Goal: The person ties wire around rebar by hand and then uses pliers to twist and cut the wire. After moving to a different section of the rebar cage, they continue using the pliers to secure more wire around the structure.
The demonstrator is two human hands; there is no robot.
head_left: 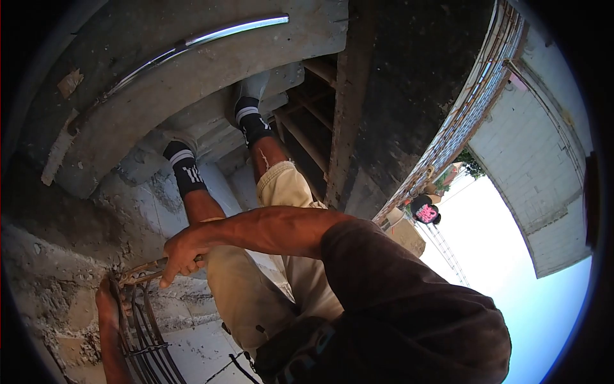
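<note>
My right hand point(184, 251) is closed around the handles of a pair of pincers point(146, 272), its arm reaching across my body. The jaws of the pincers are at the end of a bundle of dark steel rebar point(148, 329), close to a rough concrete edge. On the other side of the bars is my left hand point(107, 302), against or very near their upper end. Its fingers are in shadow and partly hidden, so I cannot make out what they hold. A crosswise tie point(146, 349) binds the bars lower down.
My feet, in black and white socks point(187, 169), stand on pale concrete steps or blocks. Beyond them lies a grey slab point(211, 77) with a shiny metal strip point(238, 29). A dark gap with beams point(307, 137) opens beside my legs. A person point(425, 210) is in the distance.
</note>
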